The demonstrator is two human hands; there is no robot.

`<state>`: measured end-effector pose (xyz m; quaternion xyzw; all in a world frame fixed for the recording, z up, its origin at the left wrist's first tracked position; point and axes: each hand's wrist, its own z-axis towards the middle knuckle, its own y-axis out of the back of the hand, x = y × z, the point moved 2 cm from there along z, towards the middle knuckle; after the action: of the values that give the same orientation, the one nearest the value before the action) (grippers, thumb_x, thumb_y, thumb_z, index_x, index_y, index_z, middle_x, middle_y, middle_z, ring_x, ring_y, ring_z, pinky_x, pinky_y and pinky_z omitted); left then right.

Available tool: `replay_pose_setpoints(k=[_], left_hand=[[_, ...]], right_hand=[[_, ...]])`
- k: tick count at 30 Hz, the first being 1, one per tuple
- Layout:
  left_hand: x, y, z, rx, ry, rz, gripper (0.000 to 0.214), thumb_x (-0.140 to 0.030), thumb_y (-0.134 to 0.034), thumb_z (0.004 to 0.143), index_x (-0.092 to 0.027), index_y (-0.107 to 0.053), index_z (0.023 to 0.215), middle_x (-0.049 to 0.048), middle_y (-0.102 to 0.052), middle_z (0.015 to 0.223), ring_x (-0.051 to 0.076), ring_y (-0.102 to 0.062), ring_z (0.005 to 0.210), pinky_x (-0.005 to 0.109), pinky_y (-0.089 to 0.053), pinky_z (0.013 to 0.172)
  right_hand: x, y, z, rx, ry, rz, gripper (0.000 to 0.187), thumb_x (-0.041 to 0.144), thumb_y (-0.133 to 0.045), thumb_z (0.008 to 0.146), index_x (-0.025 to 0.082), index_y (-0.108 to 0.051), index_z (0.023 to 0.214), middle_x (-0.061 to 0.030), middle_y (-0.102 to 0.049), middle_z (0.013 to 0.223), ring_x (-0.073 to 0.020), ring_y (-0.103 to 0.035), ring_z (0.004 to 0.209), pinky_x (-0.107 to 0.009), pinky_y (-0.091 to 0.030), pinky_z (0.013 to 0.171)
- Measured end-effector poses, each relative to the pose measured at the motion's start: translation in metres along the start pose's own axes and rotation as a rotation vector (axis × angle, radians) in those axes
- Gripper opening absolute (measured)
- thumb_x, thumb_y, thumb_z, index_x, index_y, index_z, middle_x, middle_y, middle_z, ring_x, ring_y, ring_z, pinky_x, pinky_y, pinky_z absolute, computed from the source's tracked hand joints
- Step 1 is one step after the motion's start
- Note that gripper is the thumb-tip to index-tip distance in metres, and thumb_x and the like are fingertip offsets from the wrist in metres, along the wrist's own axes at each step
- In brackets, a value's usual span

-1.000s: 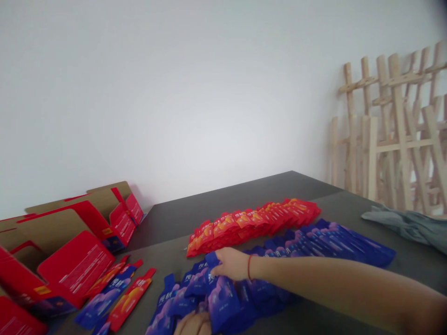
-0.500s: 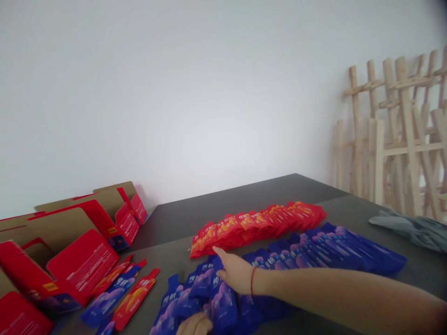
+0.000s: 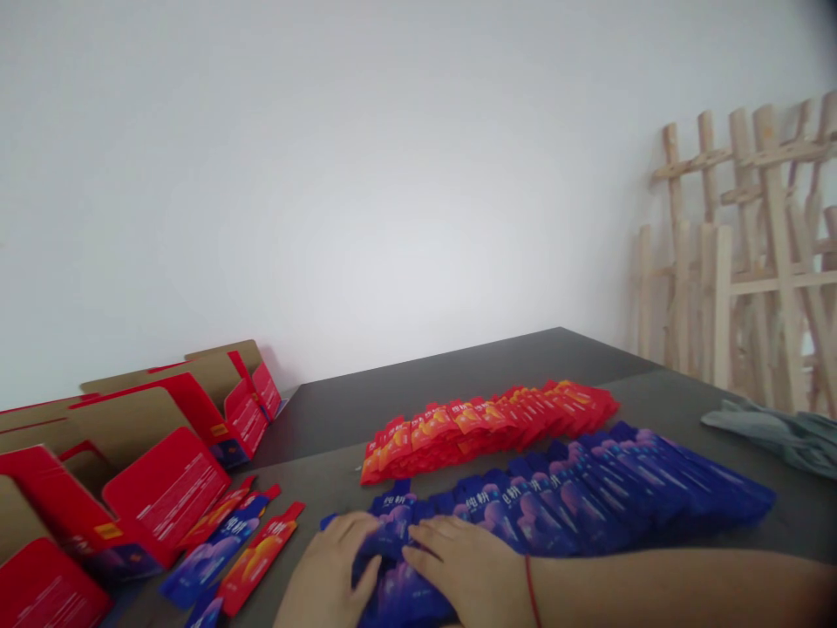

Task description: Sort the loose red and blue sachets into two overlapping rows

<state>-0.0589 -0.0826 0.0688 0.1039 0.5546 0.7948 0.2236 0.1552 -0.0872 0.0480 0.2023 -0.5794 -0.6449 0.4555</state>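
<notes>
Blue sachets [image 3: 575, 497] with purple round prints lie overlapped in a long row across the near part of the table. My left hand [image 3: 333, 567] is at the row's left end, its fingers and thumb curled round the edge of several blue sachets. Close beside it, my right hand [image 3: 471, 567], with a red string at the wrist, rests on top of the same sachets with its fingers stretched over them. The hands partly hide the sachets beneath. Behind the blue row runs a row of red-orange sachets [image 3: 484, 423], touched by neither hand.
Open red cardboard boxes [image 3: 166, 493] with brown insides stand at the left. Before them lie a few loose sachets, including a red one [image 3: 261, 558]. A grey plastic bag [image 3: 772, 432] lies at the right of the dark table [image 3: 425, 375]. Wooden frames [image 3: 725, 262] lean beyond it.
My left hand has come up and forward onto the left end of the blue row. My right hand has moved nearer to me, from pointing across the row to lying on the sachets.
</notes>
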Motion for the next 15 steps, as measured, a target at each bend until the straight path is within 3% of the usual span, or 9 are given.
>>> replay_pose_setpoints(k=[4, 9, 12, 15], left_hand=[[-0.002, -0.001, 0.023, 0.201, 0.013, -0.003, 0.052, -0.012, -0.061, 0.067, -0.023, -0.066, 0.117, 0.0088, -0.069, 0.125, 0.026, -0.062, 0.116, 0.044, -0.047, 0.1], [-0.019, -0.011, 0.034, 0.291, -0.131, 0.084, 0.033, -0.008, -0.052, 0.078, -0.021, -0.071, 0.101, 0.0075, -0.077, 0.101, 0.024, -0.071, 0.094, 0.038, -0.053, 0.088], [-0.017, -0.013, 0.03, 0.219, -0.231, 0.215, 0.034, -0.003, -0.045, 0.079, -0.018, -0.072, 0.092, 0.0086, -0.078, 0.092, 0.023, -0.073, 0.085, 0.037, -0.056, 0.081], [-0.005, -0.005, 0.013, -0.065, -0.321, 0.3, 0.037, -0.002, -0.041, 0.079, -0.018, -0.072, 0.092, 0.0079, -0.079, 0.089, 0.022, -0.075, 0.078, 0.032, -0.058, 0.076]], right_hand=[[0.002, -0.007, 0.002, -0.039, -0.024, -0.049, 0.064, 0.06, -0.05, 0.088, 0.019, -0.052, 0.137, -0.0149, -0.052, 0.141, -0.0328, -0.049, 0.126, -0.048, -0.034, 0.108], [0.005, -0.018, 0.008, -0.068, -0.037, -0.133, 0.061, 0.056, -0.055, 0.087, 0.016, -0.054, 0.134, -0.0155, -0.056, 0.136, -0.0306, -0.051, 0.124, -0.045, -0.035, 0.109], [0.004, -0.027, 0.009, -0.098, -0.05, -0.167, 0.063, 0.054, -0.056, 0.087, 0.012, -0.054, 0.134, -0.0176, -0.056, 0.136, -0.0319, -0.052, 0.124, -0.046, -0.037, 0.108], [0.002, -0.035, 0.008, -0.152, -0.044, -0.201, 0.064, 0.056, -0.055, 0.087, 0.012, -0.054, 0.133, -0.0176, -0.057, 0.135, -0.0324, -0.053, 0.122, -0.047, -0.04, 0.106]])
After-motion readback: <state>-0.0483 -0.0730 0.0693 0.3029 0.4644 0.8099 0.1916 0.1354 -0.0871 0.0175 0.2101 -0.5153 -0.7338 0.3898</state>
